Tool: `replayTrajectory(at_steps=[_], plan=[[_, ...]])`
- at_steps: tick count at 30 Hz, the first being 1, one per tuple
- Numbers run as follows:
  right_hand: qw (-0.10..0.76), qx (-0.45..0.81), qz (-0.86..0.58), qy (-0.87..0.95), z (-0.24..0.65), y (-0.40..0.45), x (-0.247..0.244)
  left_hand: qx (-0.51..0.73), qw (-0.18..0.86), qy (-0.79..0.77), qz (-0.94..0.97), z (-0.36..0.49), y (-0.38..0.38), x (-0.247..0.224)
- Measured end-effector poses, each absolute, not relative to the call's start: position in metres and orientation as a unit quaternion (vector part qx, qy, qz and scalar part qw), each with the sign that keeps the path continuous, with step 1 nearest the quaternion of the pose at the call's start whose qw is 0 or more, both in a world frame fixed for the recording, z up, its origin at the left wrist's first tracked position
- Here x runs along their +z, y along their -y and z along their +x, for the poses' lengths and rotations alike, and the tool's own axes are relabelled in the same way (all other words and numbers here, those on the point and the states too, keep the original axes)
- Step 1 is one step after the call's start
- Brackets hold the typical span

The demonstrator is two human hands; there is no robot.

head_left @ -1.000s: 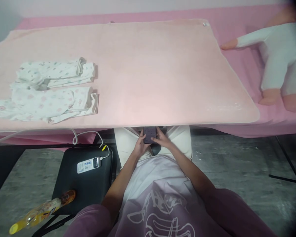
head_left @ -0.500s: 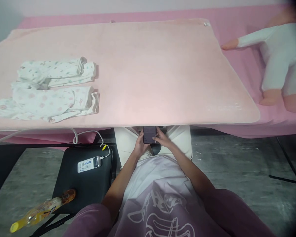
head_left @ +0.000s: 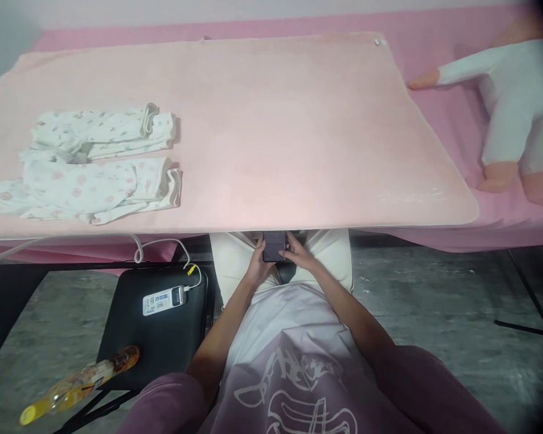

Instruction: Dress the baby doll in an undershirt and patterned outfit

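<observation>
Just under the table's front edge, a dark phone (head_left: pixel 274 248) rests between both hands above my lap. My left hand (head_left: pixel 259 265) is wrapped round its left side and lower corner. My right hand (head_left: pixel 300 253) grips the right side, with the thumb over the lower right of the screen. The phone's top end is hidden by the table edge. On the pink mat (head_left: pixel 298 132) beyond lie two folded bundles of baby clothes: one with small green prints (head_left: pixel 99 128), one with pink dots (head_left: pixel 95 187).
A doll in white clothes (head_left: pixel 516 102) lies at the right on the pink tablecloth (head_left: pixel 434 36). To the left, a black stool (head_left: pixel 158 343) bears a white power bank (head_left: pixel 163 300) with a cable (head_left: pixel 163 242), and a bottle with a yellow cap (head_left: pixel 76 389).
The view has shifted very slightly. Both hands and the phone hold the same position, and the things on the table have not moved.
</observation>
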State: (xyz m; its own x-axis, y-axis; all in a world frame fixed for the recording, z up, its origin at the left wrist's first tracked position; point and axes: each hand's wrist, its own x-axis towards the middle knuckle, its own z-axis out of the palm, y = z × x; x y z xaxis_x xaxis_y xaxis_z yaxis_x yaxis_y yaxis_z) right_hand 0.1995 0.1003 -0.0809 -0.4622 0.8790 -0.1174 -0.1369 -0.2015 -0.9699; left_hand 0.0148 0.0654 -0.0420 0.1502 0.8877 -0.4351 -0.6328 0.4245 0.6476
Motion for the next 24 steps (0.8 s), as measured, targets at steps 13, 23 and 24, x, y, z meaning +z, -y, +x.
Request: replayTrajectory(at_steps=[13,23,24], plan=[[0.388,0.666,-0.370,0.519,0.195,-0.100,-0.082,0.503,0.701,-0.462,0.205,0.020,-0.063,-0.034],[0.414,0.633,-0.435,0.488,0.182,-0.101,-0.095,0.521,0.740,-0.393,0.164,0.017,-0.064,-0.040],[0.416,0.636,-0.433,0.485,0.182,-0.101,-0.095,0.522,0.742,-0.387,0.161,0.018,-0.065,-0.040]])
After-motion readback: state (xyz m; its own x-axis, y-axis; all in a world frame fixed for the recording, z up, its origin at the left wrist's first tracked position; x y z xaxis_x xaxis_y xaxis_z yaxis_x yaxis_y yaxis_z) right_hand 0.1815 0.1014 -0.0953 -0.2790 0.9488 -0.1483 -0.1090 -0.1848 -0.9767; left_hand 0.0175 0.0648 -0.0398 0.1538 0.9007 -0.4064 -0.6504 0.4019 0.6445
